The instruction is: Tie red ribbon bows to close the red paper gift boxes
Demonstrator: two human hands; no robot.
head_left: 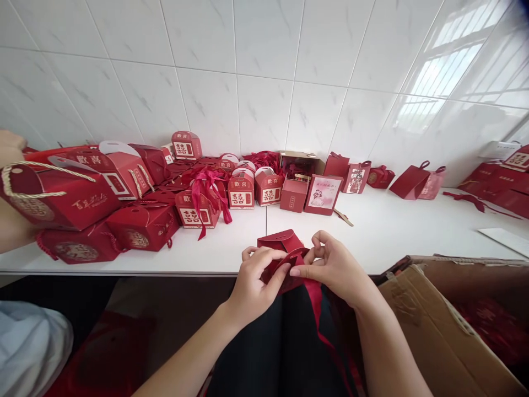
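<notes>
A small red gift box (278, 240) is held at the front edge of the white table, above the lap. My left hand (260, 278) grips its top flap, thumb and fingers pinched together. At the box's right side my right hand (328, 264) has thumb and forefinger closed on a red ribbon by the flap. The ribbon (316, 306) hangs from there over the dark trousers. How the ribbon passes through the flap is hidden by the fingers.
Many red gift boxes (242, 190) line the white table (397, 231) along a tiled wall. Pink-red ribbons (209, 190) lie over one box. A large open cardboard box (438, 320) stands at the right. Another person's arm (12, 220) reaches in at the left.
</notes>
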